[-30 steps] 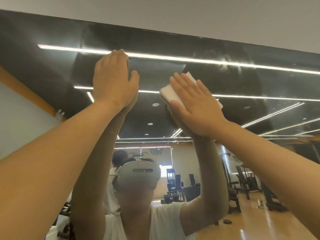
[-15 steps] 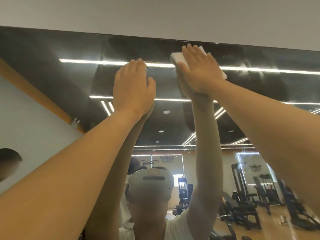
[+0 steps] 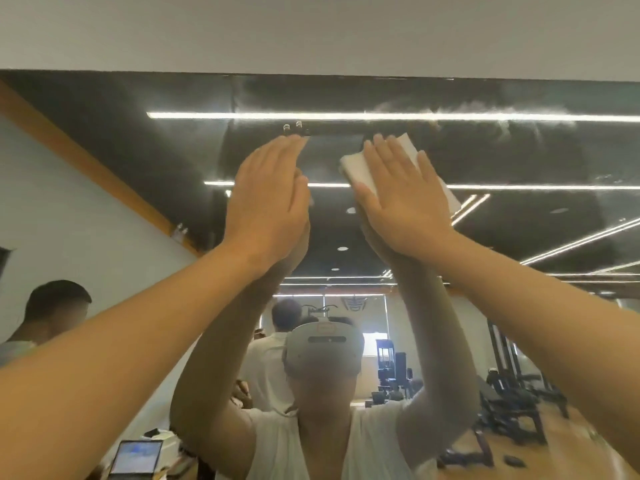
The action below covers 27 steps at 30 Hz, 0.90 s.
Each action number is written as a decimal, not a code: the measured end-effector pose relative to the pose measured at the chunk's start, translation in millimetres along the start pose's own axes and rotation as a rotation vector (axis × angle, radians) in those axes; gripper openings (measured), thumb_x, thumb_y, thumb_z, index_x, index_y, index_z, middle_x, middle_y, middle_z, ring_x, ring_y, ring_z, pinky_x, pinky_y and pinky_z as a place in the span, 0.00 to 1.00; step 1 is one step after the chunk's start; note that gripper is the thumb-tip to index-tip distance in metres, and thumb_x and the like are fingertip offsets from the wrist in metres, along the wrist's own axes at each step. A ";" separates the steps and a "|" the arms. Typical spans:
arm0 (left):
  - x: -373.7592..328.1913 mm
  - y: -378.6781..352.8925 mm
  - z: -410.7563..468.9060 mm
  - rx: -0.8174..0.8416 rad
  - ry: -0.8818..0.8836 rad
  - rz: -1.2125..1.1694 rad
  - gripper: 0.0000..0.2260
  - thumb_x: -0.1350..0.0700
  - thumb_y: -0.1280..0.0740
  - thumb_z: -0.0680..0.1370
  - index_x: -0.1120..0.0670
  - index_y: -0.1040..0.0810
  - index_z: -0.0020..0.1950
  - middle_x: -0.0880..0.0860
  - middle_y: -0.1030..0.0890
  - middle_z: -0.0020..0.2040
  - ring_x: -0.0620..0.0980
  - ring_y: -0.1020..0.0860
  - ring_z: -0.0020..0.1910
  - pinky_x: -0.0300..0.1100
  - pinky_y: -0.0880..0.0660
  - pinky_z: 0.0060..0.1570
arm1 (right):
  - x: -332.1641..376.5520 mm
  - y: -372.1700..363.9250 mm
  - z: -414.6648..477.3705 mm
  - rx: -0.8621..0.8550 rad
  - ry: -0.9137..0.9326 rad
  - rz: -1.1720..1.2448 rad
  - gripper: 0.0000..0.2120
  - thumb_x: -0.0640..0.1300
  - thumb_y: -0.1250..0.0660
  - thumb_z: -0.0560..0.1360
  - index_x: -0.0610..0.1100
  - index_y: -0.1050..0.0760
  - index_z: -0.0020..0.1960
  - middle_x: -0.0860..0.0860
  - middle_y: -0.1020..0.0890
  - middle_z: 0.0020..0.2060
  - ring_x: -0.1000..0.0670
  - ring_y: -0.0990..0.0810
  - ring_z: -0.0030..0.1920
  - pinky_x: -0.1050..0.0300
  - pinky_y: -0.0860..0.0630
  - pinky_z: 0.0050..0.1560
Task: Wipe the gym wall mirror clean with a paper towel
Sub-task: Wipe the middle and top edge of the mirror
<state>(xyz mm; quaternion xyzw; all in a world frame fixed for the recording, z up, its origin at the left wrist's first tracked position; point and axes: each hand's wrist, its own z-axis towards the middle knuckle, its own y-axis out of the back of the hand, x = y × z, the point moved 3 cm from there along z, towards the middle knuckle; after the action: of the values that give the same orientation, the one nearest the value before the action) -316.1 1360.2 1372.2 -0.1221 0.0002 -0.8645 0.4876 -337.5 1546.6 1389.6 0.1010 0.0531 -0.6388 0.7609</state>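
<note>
right hand: open, fingers straight and a bit spread, palm flat on the folded white paper towel and pressing it to the mirror. Not curled round it, just flat pressure. The towel pokes out past the thumb side at upper left and past the little-finger side at lower right; the middle is hidden under the palm.

Towel position: high on the glass, a little below the mirror's top edge and just under the upper reflected light strip.

left hand: also open, fingers straight and together, flat against the glass, holding nothing. It sits just left of the right hand, at about the same height, apart from the towel.

Both forearms come up from the bottom corners, the wrists angling in toward each other.

Glass condition: hazy white streaks up and to the right of the towel, running along that light strip.

Plain wall above the mirror.

In the reflection:
- The person, arms up, in a white top with a grey headset.
- A second person at the left edge.
- An open laptop at bottom left.
- gym machines on a wood floor at right.
</note>
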 end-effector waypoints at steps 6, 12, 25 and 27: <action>37.4 21.9 -16.5 0.028 0.063 0.074 0.23 0.52 0.47 0.82 0.56 0.34 0.77 0.55 0.31 0.76 0.52 0.37 0.77 0.47 0.46 0.76 | 31.0 -9.1 -73.1 -0.012 0.059 0.016 0.31 0.59 0.59 0.83 0.45 0.48 0.82 0.49 0.45 0.81 0.50 0.52 0.81 0.44 0.56 0.79; 57.4 20.8 -30.1 0.042 0.132 0.070 0.25 0.51 0.48 0.81 0.57 0.33 0.76 0.55 0.32 0.76 0.54 0.37 0.77 0.50 0.44 0.77 | 52.4 -21.9 -122.7 -0.010 0.096 0.023 0.30 0.60 0.55 0.84 0.47 0.47 0.81 0.49 0.44 0.80 0.49 0.49 0.80 0.44 0.53 0.77; 56.9 19.3 -33.7 0.051 0.118 0.069 0.26 0.50 0.47 0.80 0.58 0.34 0.77 0.55 0.34 0.77 0.53 0.39 0.78 0.47 0.48 0.77 | 18.2 -2.5 -3.9 0.111 0.336 -0.044 0.30 0.61 0.62 0.83 0.52 0.53 0.82 0.55 0.51 0.81 0.57 0.58 0.80 0.56 0.64 0.77; 58.6 18.9 -33.6 0.048 0.115 0.070 0.26 0.50 0.47 0.80 0.58 0.34 0.77 0.54 0.34 0.77 0.53 0.39 0.78 0.44 0.49 0.76 | 14.5 -1.5 25.0 0.088 0.283 -0.061 0.29 0.59 0.61 0.83 0.51 0.54 0.82 0.54 0.51 0.81 0.56 0.58 0.80 0.54 0.62 0.78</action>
<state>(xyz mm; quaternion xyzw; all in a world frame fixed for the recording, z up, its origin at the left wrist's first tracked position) -336.3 1296.8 1349.7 -0.0606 0.0117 -0.8522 0.5195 -337.6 1526.9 1410.7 0.2217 0.1349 -0.6426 0.7209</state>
